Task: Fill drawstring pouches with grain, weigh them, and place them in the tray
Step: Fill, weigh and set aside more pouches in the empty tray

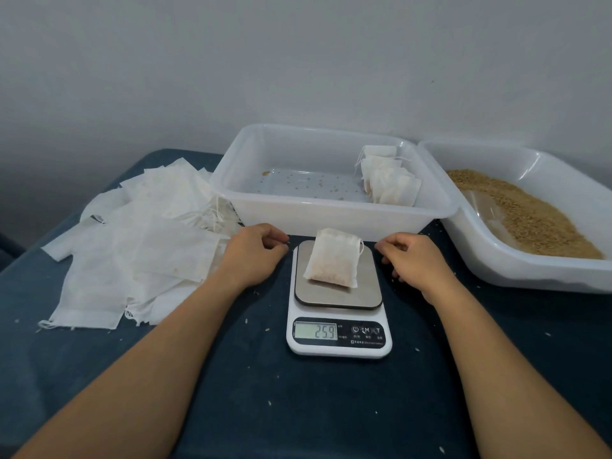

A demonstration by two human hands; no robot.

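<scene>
A filled drawstring pouch (333, 258) lay on the steel plate of the scale (338, 339), inside the plate's edges, with bare steel showing in front of it and to either side; its gathered top pointed toward the tray (331, 213). The display read 259. The tray's near wall stood just behind the scale, and a row of filled pouches (389, 178) leaned at its right end, the rest of its floor bare but for stray grains. The left hand (253, 255) and right hand (410, 260) rested on the dark surface (298, 409) on either side of the scale, fingers loosely curled and holding nothing, each apart from the pouch. A heap of empty pouches (139, 240) lay to the left. The grain bin (530, 210) on the right was cut off by the frame's edge.
</scene>
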